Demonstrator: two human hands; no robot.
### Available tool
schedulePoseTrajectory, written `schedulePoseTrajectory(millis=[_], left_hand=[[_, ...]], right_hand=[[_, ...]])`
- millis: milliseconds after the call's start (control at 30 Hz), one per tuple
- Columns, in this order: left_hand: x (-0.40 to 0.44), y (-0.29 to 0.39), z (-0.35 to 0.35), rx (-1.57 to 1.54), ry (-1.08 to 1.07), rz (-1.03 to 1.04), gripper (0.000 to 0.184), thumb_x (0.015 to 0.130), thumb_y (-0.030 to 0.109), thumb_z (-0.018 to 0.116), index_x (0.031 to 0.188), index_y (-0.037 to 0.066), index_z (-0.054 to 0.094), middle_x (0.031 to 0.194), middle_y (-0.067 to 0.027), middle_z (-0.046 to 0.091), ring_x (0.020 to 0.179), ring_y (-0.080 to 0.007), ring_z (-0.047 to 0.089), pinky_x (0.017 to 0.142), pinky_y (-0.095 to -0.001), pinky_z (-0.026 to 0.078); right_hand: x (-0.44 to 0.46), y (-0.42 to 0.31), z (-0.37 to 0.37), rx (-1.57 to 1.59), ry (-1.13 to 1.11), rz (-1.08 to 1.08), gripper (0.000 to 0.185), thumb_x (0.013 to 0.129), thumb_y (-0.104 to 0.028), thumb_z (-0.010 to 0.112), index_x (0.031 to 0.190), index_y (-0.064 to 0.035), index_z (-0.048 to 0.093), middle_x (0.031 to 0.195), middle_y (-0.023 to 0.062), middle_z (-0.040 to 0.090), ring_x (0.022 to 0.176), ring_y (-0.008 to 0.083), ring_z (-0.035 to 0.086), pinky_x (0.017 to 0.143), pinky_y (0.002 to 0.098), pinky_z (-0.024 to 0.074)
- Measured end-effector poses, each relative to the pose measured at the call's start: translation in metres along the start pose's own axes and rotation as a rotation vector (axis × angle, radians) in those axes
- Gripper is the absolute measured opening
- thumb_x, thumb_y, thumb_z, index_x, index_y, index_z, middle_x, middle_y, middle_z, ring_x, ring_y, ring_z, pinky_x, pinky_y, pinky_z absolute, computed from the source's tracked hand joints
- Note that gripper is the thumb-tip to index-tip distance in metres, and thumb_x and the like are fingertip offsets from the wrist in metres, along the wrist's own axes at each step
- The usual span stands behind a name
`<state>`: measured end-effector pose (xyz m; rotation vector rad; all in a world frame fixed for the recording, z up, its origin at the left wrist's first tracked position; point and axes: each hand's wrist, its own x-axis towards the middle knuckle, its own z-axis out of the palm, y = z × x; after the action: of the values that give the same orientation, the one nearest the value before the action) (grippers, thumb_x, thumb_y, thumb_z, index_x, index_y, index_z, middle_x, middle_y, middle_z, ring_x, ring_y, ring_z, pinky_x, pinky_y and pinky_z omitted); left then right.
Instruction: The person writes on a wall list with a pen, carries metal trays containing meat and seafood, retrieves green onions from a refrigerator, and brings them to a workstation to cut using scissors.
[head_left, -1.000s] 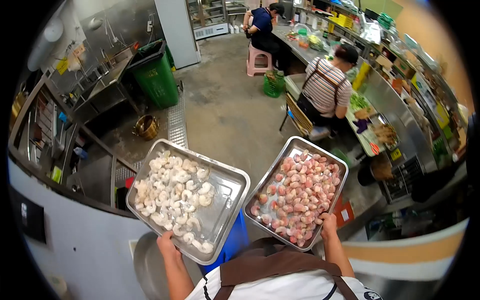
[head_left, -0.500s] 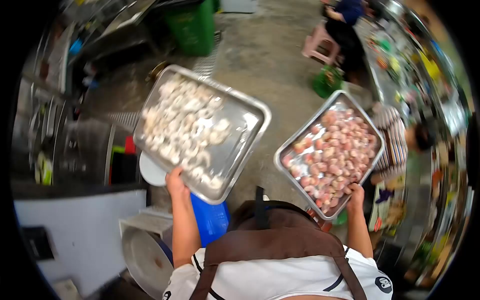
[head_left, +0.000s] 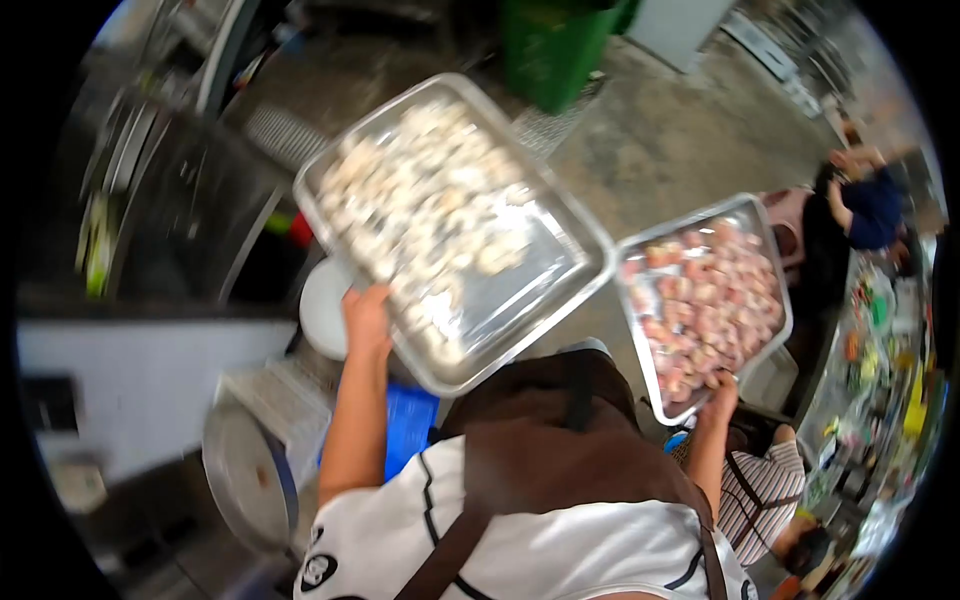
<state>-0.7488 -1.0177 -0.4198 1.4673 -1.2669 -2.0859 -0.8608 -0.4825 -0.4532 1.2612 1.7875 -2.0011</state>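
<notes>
My left hand (head_left: 367, 318) grips the near-left edge of a shiny metal tray (head_left: 530, 275). Pale, curled pieces that look like peeled shrimp (head_left: 420, 190) cover much of it, leaving its right part bare. In my right hand (head_left: 720, 395) is a second metal tray (head_left: 643, 365), held by its near edge. Many rounded pink pieces (head_left: 710, 300) fill this one; blur hides what they are. Both trays are up in front of me, their corners close together; I cannot tell whether they touch.
A green bin (head_left: 555, 50) stands on the concrete floor (head_left: 650, 130) ahead. A blue crate (head_left: 410, 425) and a large round metal pan (head_left: 245, 475) are at lower left. On the right, a person in dark blue (head_left: 870, 205) and another in stripes (head_left: 755, 500) are beside a cluttered counter (head_left: 850, 400).
My view has turned left, so the bin and both people shift rightward. The trays have drawn closer together in view, and both hands keep their grip.
</notes>
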Motion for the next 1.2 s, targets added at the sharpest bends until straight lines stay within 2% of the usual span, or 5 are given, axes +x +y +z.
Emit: schedulePoseTrajectory(millis=[100,267,533,633,1200], left_hand=[[-0.034,0.024,-0.027,-0.001,0.156,-0.087,0.036,0.070,0.001,0.053,0.105,-0.007,0.052,0.091,-0.0156,0.060,0.078,-0.0260,0.061,0.068,-0.0349,0.051],[-0.084,-0.011,-0.003,0.140,0.220,0.010,0.031,0.068,0.001,0.054,0.096,-0.010,0.055,0.091,-0.0150,0.060,0.075,-0.0246,0.061,0.064,-0.0345,0.051],[-0.125,-0.041,0.028,0.138,0.407,0.065,0.030,0.064,0.004,0.053,0.091,-0.010,0.055,0.089,-0.0135,0.058,0.078,-0.0228,0.056,0.070,-0.0318,0.045],[-0.120,-0.035,0.043,-0.041,0.086,0.046,0.033,0.065,0.011,0.052,0.091,-0.007,0.057,0.088,-0.0123,0.058,0.079,-0.0240,0.057,0.068,-0.0347,0.047],[-0.083,-0.035,0.033,-0.074,-0.148,0.152,0.042,0.065,0.000,0.049,0.106,-0.010,0.050,0.095,-0.0152,0.059,0.080,-0.0249,0.060,0.070,-0.0323,0.049]], right_hand=[[-0.037,-0.024,0.030,-0.014,-0.064,0.083,0.009,0.067,-0.004,0.049,0.073,-0.0047,0.055,0.071,0.0029,0.055,0.063,0.0168,0.055,0.063,0.0274,0.0456],[0.035,-0.019,0.014,0.041,-0.227,0.109,0.009,0.065,0.001,0.046,0.059,-0.0050,0.048,0.055,0.0013,0.044,0.045,0.0124,0.043,0.042,0.0256,0.0339],[0.064,-0.062,0.033,0.029,-0.247,0.028,0.012,0.064,0.009,0.046,0.063,-0.0028,0.046,0.055,0.0015,0.041,0.042,0.0124,0.039,0.039,0.0269,0.0296],[0.050,-0.060,0.031,0.029,-0.266,0.000,0.014,0.065,0.010,0.045,0.064,-0.0036,0.045,0.055,0.0013,0.039,0.043,0.0122,0.037,0.039,0.0273,0.0268],[-0.016,-0.023,0.023,0.102,-0.277,-0.210,0.009,0.061,0.008,0.048,0.067,0.0013,0.051,0.057,0.0036,0.047,0.043,0.0140,0.044,0.039,0.0275,0.0324]])
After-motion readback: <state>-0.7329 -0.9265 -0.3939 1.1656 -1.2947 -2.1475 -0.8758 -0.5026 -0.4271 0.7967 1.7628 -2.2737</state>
